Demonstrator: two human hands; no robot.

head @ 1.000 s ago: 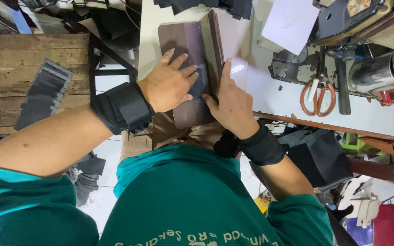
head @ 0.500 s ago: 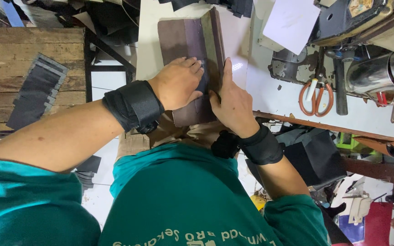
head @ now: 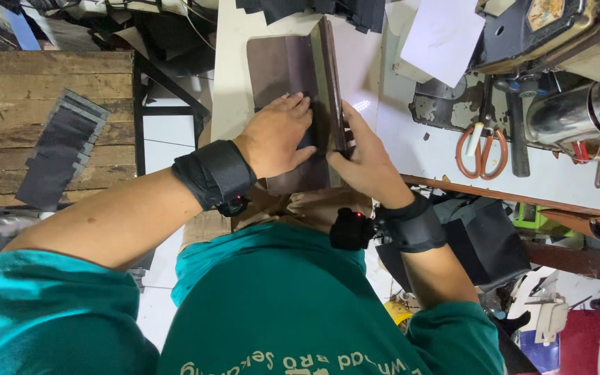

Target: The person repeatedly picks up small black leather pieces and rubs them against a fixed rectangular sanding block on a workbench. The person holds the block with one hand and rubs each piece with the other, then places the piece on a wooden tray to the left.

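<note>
So there's this dark brown leather piece [head: 282, 69] lying flat on the white worktable [head: 397, 139], with its right edge folded up into a standing flap. The left hand [head: 276, 135] is pressed palm-down on it with fingers together, while the right hand [head: 362, 156] pinches the upright flap from the side. Off to the right you've got orange-handled scissors [head: 479, 147] near a sewing machine [head: 557, 62], a white sheet of paper [head: 442, 38] up top, and a stack of dark cut pieces [head: 60, 153] on the wooden pallet [head: 8, 90] way over left.

Dark brown leather sheet [head: 282, 69], white desk [head: 397, 132], orange-handled scissors [head: 479, 142], black wrist straps [head: 215, 173], teal shirt [head: 279, 305].
</note>
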